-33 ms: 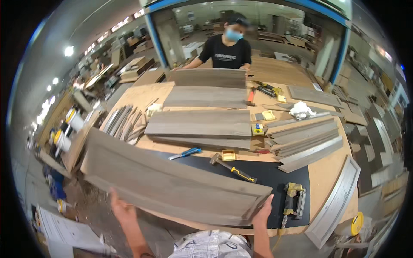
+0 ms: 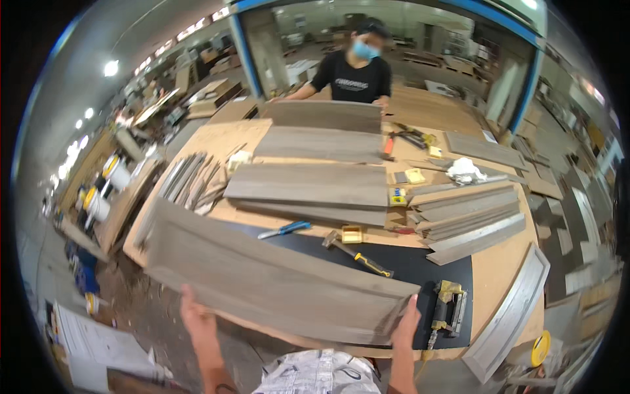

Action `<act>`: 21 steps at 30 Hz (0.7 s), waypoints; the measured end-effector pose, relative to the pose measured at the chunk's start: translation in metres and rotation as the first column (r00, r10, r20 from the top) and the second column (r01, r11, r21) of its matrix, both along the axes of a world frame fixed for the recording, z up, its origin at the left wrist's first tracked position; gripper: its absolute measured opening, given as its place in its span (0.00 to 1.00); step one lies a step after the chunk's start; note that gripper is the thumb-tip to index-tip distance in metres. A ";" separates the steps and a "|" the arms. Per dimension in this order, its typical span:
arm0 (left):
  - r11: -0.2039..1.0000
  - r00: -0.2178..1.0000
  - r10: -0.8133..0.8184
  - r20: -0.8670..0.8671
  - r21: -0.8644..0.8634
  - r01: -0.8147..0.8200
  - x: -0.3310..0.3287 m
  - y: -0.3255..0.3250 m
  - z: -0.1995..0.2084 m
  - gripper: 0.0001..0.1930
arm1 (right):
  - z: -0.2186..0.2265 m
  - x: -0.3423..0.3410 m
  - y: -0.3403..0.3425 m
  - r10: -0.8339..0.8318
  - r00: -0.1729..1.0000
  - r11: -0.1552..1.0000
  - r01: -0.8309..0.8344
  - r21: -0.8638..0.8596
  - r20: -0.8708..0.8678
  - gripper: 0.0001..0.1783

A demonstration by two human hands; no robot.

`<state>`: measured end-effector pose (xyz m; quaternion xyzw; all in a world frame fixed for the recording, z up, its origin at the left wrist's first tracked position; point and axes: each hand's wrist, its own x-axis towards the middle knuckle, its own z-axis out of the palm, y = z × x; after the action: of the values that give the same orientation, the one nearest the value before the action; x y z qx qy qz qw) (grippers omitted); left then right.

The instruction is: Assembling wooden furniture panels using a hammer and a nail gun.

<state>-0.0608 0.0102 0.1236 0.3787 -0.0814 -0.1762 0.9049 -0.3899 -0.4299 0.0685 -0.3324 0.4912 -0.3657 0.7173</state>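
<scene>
A long grey-brown wooden panel (image 2: 275, 279) with a recessed face is held tilted above the near side of the workbench. My left hand (image 2: 199, 322) grips its near long edge, thumb along the rim. The right end of the panel is in my right hand (image 2: 405, 322), its fingers partly hidden by the board. Just beyond the panel, on a black mat (image 2: 420, 276), lie a hammer (image 2: 357, 255) with a yellow and black handle and a blue-handled tool (image 2: 285, 230). Close to my right hand rests a nail gun (image 2: 449, 307) with a hose.
Stacked panels (image 2: 308, 185) fill the bench's middle; wood strips (image 2: 190, 180) lie left, more strips (image 2: 469, 213) right. A framed panel (image 2: 508, 312) overhangs the right edge. Across the bench a masked co-worker (image 2: 354, 72) holds another board (image 2: 325, 116). White buckets (image 2: 97, 205) stand at left.
The panel's left end has shifted right and slightly down, with my left hand moving right along with it. The co-worker still holds the far board. The whole view has turned a little.
</scene>
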 end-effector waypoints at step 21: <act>-0.165 0.752 -0.189 0.632 0.734 -0.658 -0.052 -0.054 -0.098 0.14 | -0.060 -0.086 -0.019 -0.029 0.301 0.663 -0.708 -0.243 -0.953 0.33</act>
<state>-0.1132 -0.0441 0.0253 0.9521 -0.1009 0.1309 0.2571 -0.4760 -0.4492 0.0082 -0.7991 0.5487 -0.0868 0.2299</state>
